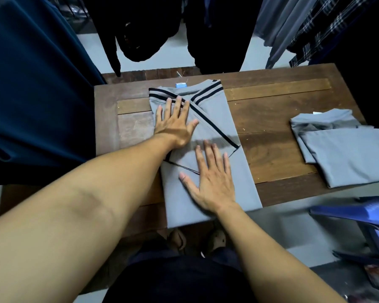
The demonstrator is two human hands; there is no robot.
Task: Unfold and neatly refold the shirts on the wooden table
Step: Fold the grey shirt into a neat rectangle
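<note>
A grey shirt with black stripes on its sleeves point(217, 119) lies lengthwise on the wooden table point(271, 138), both sleeves folded in across the body and its hem hanging over the near edge. My left hand point(175, 125) lies flat with spread fingers on the folded left sleeve near the collar. My right hand point(210, 178) presses flat on the lower middle of the shirt. A blue label shows at the collar point(181, 84). Folded grey shirts point(346, 154) lie in a pile at the table's right end.
Dark garments hang around the table: a navy one at the left point(35, 84), black ones behind point(217, 29), grey and plaid ones at the back right point(311, 25). A blue plastic chair point(363, 217) stands at the near right. My feet show below the table's near edge.
</note>
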